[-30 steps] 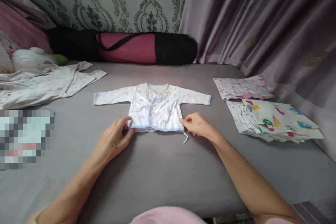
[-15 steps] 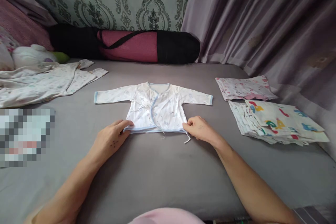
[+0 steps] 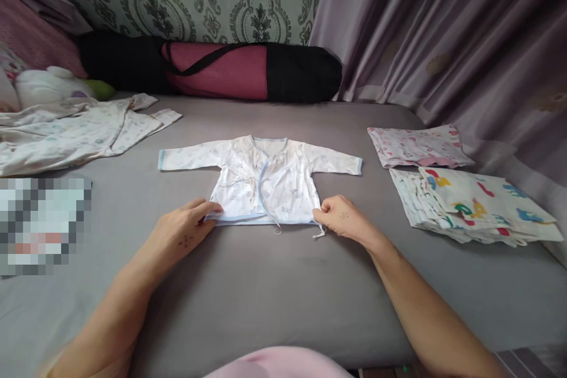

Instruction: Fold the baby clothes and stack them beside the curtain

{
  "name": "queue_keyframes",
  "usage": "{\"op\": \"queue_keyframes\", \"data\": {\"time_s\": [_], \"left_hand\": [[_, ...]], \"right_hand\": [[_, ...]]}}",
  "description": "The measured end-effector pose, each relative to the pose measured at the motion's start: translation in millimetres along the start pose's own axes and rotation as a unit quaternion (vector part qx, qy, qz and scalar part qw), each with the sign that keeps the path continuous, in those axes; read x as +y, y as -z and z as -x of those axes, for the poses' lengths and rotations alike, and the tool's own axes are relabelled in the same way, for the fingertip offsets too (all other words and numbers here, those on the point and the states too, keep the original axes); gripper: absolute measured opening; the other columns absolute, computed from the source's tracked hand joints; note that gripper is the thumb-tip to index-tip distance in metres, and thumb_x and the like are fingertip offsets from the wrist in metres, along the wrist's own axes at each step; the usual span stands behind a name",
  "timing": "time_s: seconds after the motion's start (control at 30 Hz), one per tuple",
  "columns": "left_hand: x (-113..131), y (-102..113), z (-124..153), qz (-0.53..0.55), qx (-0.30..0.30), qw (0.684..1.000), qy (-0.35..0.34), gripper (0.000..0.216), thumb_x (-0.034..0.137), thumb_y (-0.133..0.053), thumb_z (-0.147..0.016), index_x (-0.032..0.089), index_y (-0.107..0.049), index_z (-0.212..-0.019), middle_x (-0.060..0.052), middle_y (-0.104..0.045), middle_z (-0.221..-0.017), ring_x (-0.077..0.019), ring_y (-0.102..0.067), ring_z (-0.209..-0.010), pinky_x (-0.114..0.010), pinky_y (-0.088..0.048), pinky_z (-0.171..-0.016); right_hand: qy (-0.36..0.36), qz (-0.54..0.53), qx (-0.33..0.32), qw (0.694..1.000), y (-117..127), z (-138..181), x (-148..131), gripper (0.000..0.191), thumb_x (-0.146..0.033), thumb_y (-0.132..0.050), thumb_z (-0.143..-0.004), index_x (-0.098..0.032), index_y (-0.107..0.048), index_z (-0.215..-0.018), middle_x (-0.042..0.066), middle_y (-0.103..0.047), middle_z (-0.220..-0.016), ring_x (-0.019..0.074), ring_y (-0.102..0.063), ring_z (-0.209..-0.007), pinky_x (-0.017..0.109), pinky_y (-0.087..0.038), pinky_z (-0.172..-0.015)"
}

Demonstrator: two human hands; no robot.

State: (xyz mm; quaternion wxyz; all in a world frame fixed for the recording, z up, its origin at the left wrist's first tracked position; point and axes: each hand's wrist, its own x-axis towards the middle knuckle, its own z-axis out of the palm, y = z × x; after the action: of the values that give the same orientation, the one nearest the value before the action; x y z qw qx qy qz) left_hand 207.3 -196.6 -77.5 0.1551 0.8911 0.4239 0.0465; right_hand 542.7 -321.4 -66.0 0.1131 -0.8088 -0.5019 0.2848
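A white baby shirt [image 3: 283,189] with pale blue trim lies spread flat, sleeves out to both sides and the neckline away from me. My left hand [image 3: 188,227] pinches its lower left hem corner between thumb and fingers. At the opposite bottom corner, my right hand [image 3: 343,217] grips the hem, with a white tie string [image 3: 319,230] hanging beside the fingertips. Another thin string trails from the middle of the hem. The shirt's front overlaps along a curved blue edge.
The shirt lies on a grey sheet [image 3: 266,295]. Folded printed cloths [image 3: 487,207] and a pink-patterned folded piece [image 3: 420,144] sit at right. More baby clothes [image 3: 75,130] and a blurred item [image 3: 44,224] lie left. Behind are a long black-and-pink bag [image 3: 217,71] and a plush toy [image 3: 48,85].
Both hands keep their hold on the hem corners and have drawn slightly apart, so the shirt's lower edge looks wider and straighter. The camera view has shifted a little.
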Motion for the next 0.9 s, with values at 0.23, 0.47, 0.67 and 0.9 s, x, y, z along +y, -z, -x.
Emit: {"op": "queue_keyframes", "data": {"time_s": [0.23, 0.47, 0.67, 0.9], "left_hand": [[13.7, 6.8, 3.4, 0.025, 0.017, 0.999, -0.01, 0.033, 0.048, -0.047, -0.092, 0.027, -0.068, -0.107, -0.002, -0.06, -0.1, -0.0108, -0.055, -0.06, -0.026, -0.043, -0.063], [22.2, -4.1, -4.4, -0.006, 0.143, 0.983, -0.118, 0.037, 0.047, -0.055, -0.093, 0.022, -0.063, -0.119, -0.009, -0.057, -0.106, -0.0195, -0.058, -0.085, -0.031, -0.047, -0.075], [57.0, -9.7, -22.6, -0.033, 0.12, 0.952, -0.279, 0.03, 0.028, -0.053, -0.096, 0.026, -0.058, -0.126, -0.009, -0.06, -0.126, -0.0261, -0.053, -0.112, -0.041, -0.043, -0.094], [91.2, -10.4, -44.6, -0.017, 0.07, 0.958, -0.278, 0.026, 0.026, -0.042, -0.101, 0.018, -0.066, -0.098, -0.007, -0.072, -0.092, -0.0209, -0.064, -0.091, -0.035, -0.043, -0.084]], "right_hand": [[-0.028, -0.044, -0.127, 0.991, 16.2, 12.0, -4.6, 0.043, -0.058, -0.057, -0.08, -0.02, -0.053, -0.058, 0.001, -0.058, -0.051, 0.012, -0.051, -0.04, 0.022, -0.029, -0.038], [0.058, 0.075, -0.103, 0.99, 23.2, 33.1, -17.8, 0.027, -0.035, -0.058, -0.082, -0.019, -0.06, -0.06, -0.002, -0.056, -0.05, 0.0092, -0.05, -0.045, 0.023, -0.026, -0.047], [0.076, 0.149, -0.033, 0.985, 20.3, 46.3, -29.7, 0.028, -0.03, -0.055, -0.086, -0.02, -0.059, -0.06, 0.0, -0.063, -0.062, 0.0111, -0.051, -0.055, 0.026, -0.024, -0.054], [0.086, 0.065, -0.049, 0.993, 13.4, 50.1, -42.0, 0.034, -0.035, -0.052, -0.09, -0.019, -0.057, -0.061, 0.002, -0.067, -0.066, 0.012, -0.058, -0.056, 0.023, -0.031, -0.053]]}}
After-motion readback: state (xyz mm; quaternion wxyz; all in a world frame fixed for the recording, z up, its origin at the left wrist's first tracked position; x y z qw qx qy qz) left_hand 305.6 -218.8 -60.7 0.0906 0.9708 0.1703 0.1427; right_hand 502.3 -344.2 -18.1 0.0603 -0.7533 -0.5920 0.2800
